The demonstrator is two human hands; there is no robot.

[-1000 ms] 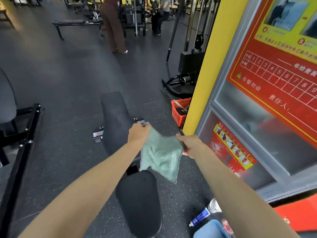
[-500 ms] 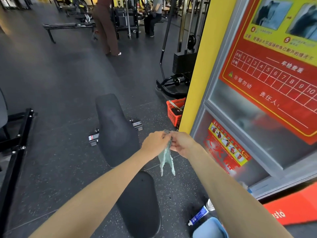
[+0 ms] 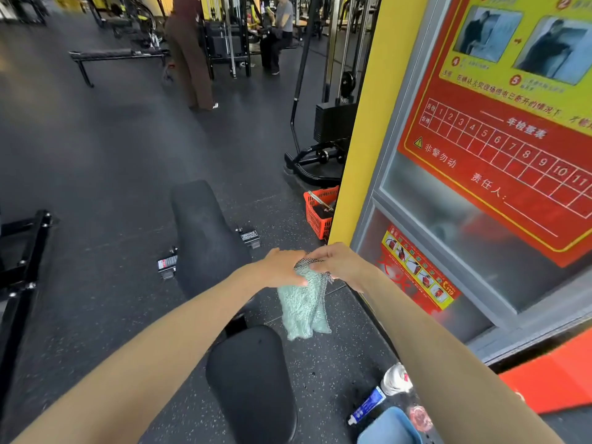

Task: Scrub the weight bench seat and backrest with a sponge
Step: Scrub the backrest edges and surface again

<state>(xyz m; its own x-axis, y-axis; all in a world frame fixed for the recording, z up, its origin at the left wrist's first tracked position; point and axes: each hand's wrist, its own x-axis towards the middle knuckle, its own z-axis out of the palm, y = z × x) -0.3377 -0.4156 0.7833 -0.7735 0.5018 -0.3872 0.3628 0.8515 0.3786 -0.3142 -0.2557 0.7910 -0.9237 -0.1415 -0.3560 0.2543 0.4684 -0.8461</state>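
fingers [image 3: 296, 277] of left hand [image 3: 280, 267] and right hand [image 3: 342, 264] pinching sponge [image 3: 302, 310], folded double since spread flat

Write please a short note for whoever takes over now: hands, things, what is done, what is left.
Left hand: grips the sponge at its top.
Right hand: pinches the same top.
The sponge hangs folded in the air, touching neither backrest nor seat.
Done: no scrubbing shows.
Left: scrub seat and backrest.
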